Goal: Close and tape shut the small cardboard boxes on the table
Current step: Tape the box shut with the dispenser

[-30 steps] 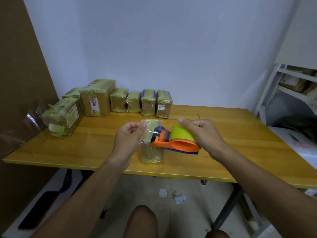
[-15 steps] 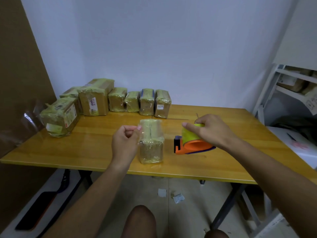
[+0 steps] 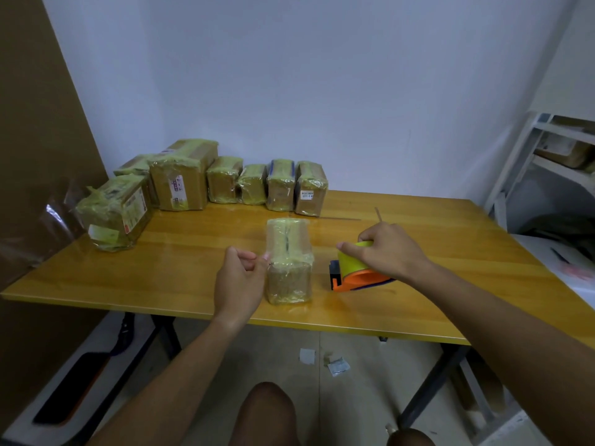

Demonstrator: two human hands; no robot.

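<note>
Left hand curled, thumb and fingertips pinching the tape edge at the left upper side of the small box. Right hand curled over the tape dispenser, fingers wrapped on the yellow-green roll, the orange body resting on the table just right of the box, not touching it.

Head view only. Box stands upright near the front edge of the table, between the two hands, top flaps closed with a dark seam showing under clear tape; tape wraps the top and upper sides.

Handling, my guess: small and light, cardboard stiff enough to squeeze lightly, but the glossy tape makes it slippery. Best held by the two side faces, or pressed down from the top while smoothing. A loose tape end will stick to fingers.

Row of taped boxes along the back left edge, a larger one tilted at the far left. White labels on several; print too small to read. No brand readable.
</note>
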